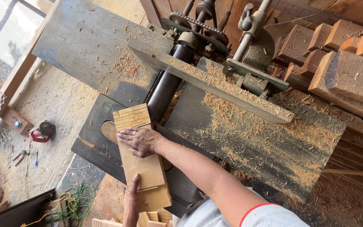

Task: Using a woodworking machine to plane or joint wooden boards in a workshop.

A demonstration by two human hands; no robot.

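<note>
Here both hands, right hand point(138, 141) and left hand point(132, 190), press flat on the wooden block point(141, 168).

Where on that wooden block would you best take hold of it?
Probably from above, as now: the right hand lies flat across the wooden block mid-length, and the left hand presses its near end. The broad flat top face suits palms, and the far end points toward the machine table.

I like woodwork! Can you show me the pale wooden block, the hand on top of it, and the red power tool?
Pale wooden block point(145, 168), head view, flat top.
Right hand point(139, 141), head view, back.
Red power tool point(42, 131), head view, body.
</note>
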